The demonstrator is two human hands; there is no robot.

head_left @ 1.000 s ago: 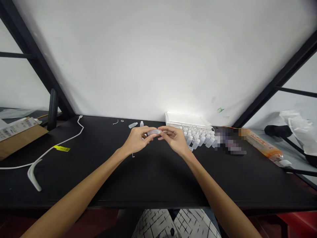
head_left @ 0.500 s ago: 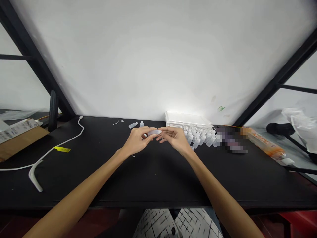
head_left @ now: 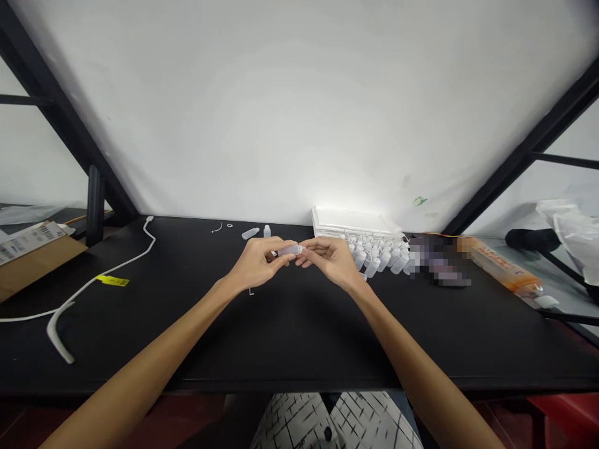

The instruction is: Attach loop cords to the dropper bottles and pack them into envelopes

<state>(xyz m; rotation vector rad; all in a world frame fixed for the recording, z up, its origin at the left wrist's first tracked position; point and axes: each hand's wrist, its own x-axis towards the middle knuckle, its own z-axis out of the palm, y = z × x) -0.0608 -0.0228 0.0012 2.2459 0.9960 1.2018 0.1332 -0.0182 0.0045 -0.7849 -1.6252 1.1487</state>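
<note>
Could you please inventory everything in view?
Small plastic bottle: one, whitish, centre
Similar loose bottles: two, whitish, back
Clustered bottles: many, whitish, right
Flat stack: one, white, back
Yellow-tagged cable: one, white, left
Cardboard box: one, brown, left
Plastic container: one, orange, right
Crumpled plastic: one, white, right
Pixelated item: one, purplish, right
Thin scraps: three, white, tabletop
Table: one, black, below
Frame bars: several, black, sides
Wall: one, white, behind
Left hand, right hand: one each, bare, centre

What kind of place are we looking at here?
Probably a small packing or assembly workstation, though the view doesn't settle which. A cluster of small translucent bottles stands on the black tabletop, with a cardboard box at the left and a bottle in the left hand.
</note>
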